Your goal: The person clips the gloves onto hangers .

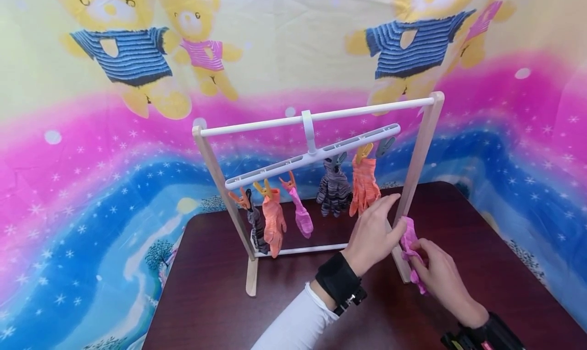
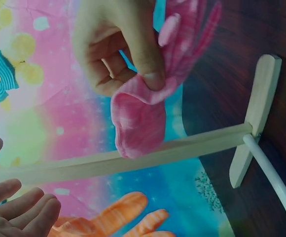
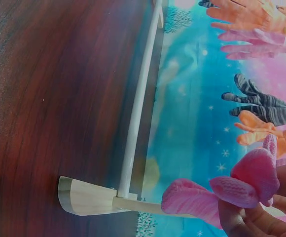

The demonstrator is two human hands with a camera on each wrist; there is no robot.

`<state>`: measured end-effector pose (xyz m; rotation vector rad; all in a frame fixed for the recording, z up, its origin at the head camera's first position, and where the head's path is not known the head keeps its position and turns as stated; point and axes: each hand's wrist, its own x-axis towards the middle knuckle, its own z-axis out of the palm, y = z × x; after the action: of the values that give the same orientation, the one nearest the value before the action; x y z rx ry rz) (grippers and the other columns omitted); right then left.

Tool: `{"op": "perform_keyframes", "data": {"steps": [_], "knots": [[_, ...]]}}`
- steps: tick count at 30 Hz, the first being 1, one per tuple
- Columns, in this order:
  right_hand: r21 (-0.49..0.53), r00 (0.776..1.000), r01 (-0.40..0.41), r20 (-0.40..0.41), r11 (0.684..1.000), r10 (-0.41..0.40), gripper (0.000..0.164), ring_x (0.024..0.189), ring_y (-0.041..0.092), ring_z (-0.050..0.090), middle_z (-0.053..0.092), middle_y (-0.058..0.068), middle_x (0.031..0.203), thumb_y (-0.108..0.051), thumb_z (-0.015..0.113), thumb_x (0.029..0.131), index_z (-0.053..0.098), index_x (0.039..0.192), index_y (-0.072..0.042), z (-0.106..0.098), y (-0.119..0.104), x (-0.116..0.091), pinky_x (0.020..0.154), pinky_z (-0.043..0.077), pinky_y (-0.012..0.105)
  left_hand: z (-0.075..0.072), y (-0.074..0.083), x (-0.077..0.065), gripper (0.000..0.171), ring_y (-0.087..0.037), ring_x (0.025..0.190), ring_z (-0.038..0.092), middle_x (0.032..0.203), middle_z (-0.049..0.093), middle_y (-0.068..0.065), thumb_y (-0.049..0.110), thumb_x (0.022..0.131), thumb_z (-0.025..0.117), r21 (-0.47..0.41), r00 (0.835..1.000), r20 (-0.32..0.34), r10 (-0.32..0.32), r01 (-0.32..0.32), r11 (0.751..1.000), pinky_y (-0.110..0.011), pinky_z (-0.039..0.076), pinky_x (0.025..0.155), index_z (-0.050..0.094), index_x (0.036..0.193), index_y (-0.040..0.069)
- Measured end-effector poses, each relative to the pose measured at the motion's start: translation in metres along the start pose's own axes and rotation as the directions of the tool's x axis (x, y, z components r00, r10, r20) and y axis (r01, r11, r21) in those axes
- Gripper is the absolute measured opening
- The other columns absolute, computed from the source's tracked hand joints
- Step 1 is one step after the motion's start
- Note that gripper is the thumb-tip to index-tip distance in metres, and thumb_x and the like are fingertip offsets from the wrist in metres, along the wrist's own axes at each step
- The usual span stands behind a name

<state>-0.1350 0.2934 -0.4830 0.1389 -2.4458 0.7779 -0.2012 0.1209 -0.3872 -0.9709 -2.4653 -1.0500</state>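
Observation:
My right hand (image 1: 442,276) pinches a pink knit glove (image 1: 409,233) beside the right post of a small wooden rack. In the left wrist view, the thumb presses on the glove (image 2: 143,121) near its cuff, and its fingers spread upward. My left hand (image 1: 373,233) is raised in front of the post, fingers extended, holding nothing; the left wrist view shows its fingertips (image 2: 42,212) apart from the glove. Above it, a grey clip (image 1: 386,146) hangs bare at the right end of the white hanger (image 1: 275,170). An orange glove (image 1: 364,184) hangs from a yellow clip (image 1: 364,151) beside it.
The hanger hooks over the rack's white top rod (image 1: 367,109) and tilts down to the left. Also clipped on are grey striped gloves (image 1: 334,189), another orange glove (image 1: 273,225) and a pink one (image 1: 302,217). The rack stands on a dark table (image 1: 206,299) before a printed cloth (image 1: 275,44).

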Motion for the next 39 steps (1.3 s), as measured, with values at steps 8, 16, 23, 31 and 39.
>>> {"op": "perform_keyframes", "data": {"steps": [8,16,23,31,39], "knots": [[0.017,1.0,-0.018,0.024,1.0,0.018,0.025,0.075,-0.008,0.055,0.066,0.002,0.085,0.005,0.079,0.079,0.065,0.093,-0.01,-0.002,-0.005,0.001,0.061,0.049,0.015,-0.006,0.004,0.013,0.058,-0.013,0.132,0.059,0.149,0.057,-0.002,0.033,0.101,0.06,-0.197,0.995,0.045,-0.09,0.097,0.975,-0.025,0.05,0.105,0.041,0.154,0.02],[0.025,1.0,-0.006,0.025,1.0,0.005,0.025,0.077,-0.007,0.057,0.068,-0.001,0.084,0.006,0.079,0.079,0.066,0.091,-0.011,0.001,-0.007,0.001,0.064,0.05,0.014,-0.01,0.005,0.027,0.071,-0.012,0.144,0.046,0.164,0.036,0.002,0.033,0.1,0.059,-0.459,0.981,0.14,-0.134,0.185,0.869,-0.025,0.047,0.109,0.024,0.161,0.024],[0.023,0.994,-0.063,0.09,0.998,0.061,0.021,0.078,-0.006,0.058,0.068,0.002,0.088,0.003,0.078,0.082,0.066,0.096,-0.009,0.001,-0.01,0.003,0.065,0.059,0.033,-0.011,0.006,0.037,0.084,-0.014,0.153,0.033,0.171,0.008,0.011,0.036,0.101,0.06,-0.557,0.962,0.237,-0.138,0.251,0.791,-0.028,0.04,0.116,0.004,0.163,0.029],[0.016,0.994,-0.053,0.094,0.998,0.051,0.023,0.075,-0.003,0.057,0.067,0.002,0.088,0.002,0.079,0.082,0.067,0.097,-0.01,0.001,-0.011,0.006,0.064,0.057,0.027,-0.012,0.004,0.045,0.092,-0.026,0.152,0.034,0.172,-0.003,0.009,0.042,0.101,0.057,-0.559,0.934,0.303,-0.191,0.336,0.758,-0.038,0.041,0.117,-0.011,0.162,0.029],[0.013,0.997,-0.022,0.077,1.0,0.021,0.024,0.076,-0.004,0.057,0.066,-0.001,0.086,0.003,0.079,0.081,0.066,0.094,-0.012,0.002,-0.012,0.006,0.064,0.057,0.029,-0.011,0.004,0.055,0.095,-0.021,0.153,0.031,0.172,0.006,0.004,0.043,0.101,0.058,-0.572,0.927,0.29,-0.235,0.365,0.735,-0.037,0.041,0.117,-0.014,0.161,0.025]]}}
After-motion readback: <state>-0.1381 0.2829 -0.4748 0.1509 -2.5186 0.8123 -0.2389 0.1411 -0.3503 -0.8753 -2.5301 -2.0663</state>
